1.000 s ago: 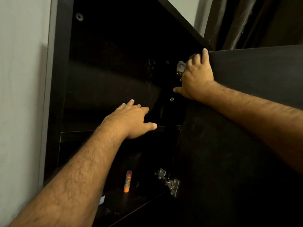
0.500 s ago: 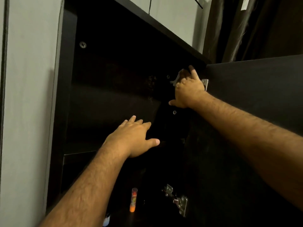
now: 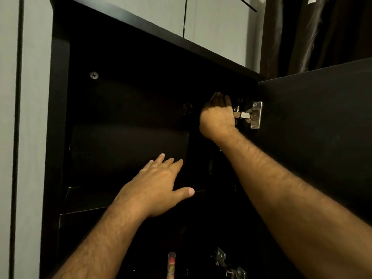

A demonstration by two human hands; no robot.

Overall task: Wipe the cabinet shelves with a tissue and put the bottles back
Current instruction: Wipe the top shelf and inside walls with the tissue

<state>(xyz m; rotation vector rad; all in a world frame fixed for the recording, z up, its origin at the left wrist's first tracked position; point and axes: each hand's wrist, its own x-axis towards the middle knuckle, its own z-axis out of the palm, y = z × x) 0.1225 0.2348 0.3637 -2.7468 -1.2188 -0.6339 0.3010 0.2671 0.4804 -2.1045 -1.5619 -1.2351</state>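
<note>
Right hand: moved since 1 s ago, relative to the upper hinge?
Yes. The right hand has left the door's top edge and now sits left of the upper hinge, inside the cabinet.

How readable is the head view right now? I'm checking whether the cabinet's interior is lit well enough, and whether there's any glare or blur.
Head view: the dark wooden cabinet interior is nearly black, with shelf edges barely separable; the metal door hinge catches bright light without washing out; both the left hand and right hand are sharp, with no motion blur; wide-angle bending shows along the frame edges.

A dark curtain (image 3: 314, 33) is hanging at upper right. A thin cable (image 3: 184, 17) is running down the pale wall (image 3: 32, 117).
</note>
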